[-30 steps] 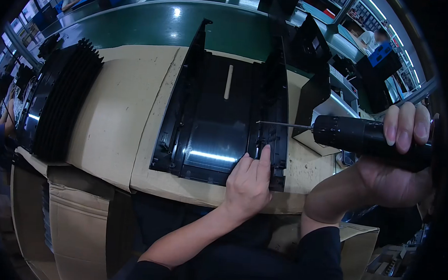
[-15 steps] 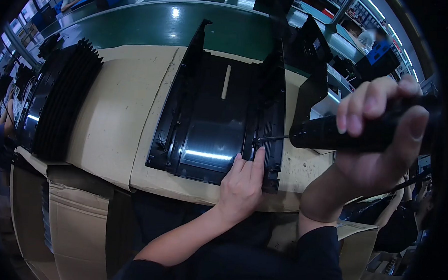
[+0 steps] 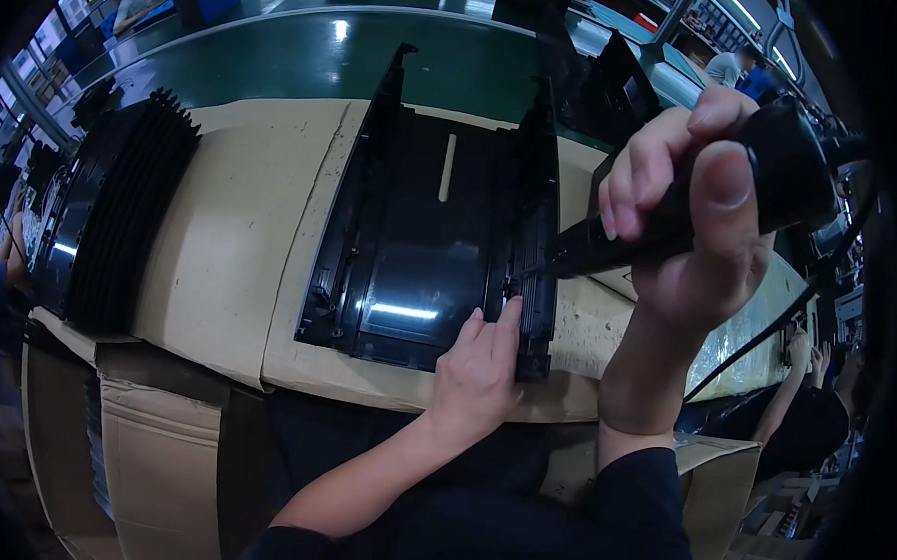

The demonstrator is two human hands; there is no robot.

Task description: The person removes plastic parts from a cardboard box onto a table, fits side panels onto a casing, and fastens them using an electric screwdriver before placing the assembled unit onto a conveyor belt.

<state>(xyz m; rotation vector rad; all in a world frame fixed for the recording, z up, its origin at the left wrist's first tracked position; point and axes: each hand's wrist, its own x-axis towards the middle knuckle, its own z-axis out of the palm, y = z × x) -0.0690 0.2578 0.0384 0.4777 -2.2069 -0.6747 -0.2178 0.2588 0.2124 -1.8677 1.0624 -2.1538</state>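
Observation:
A black plastic housing (image 3: 430, 249) with raised side walls and a pale strip in its floor lies on the cardboard-covered bench. My left hand (image 3: 476, 376) rests on its near right part, with outstretched fingers pressing beside the right-hand rail. In my right hand (image 3: 707, 206) is a black corded electric screwdriver (image 3: 792, 165), gripped round its body. The tool is tilted, its nose pointing left and down at the rail just beyond my left fingertips. Its tip and whatever it meets there are too dark to make out.
Several similar black plastic panels (image 3: 121, 216) stand stacked at the left on the cardboard sheet (image 3: 242, 191). Past it runs a green surface (image 3: 278, 62). The screwdriver's cord (image 3: 767, 329) hangs at the right. Open cardboard boxes (image 3: 156, 447) stand below the bench. Other people work in the background.
My right hand and the screwdriver have moved left, nearer the housing, and the tool is more steeply tilted; its bit no longer shows clearly. My left hand stays almost in place.

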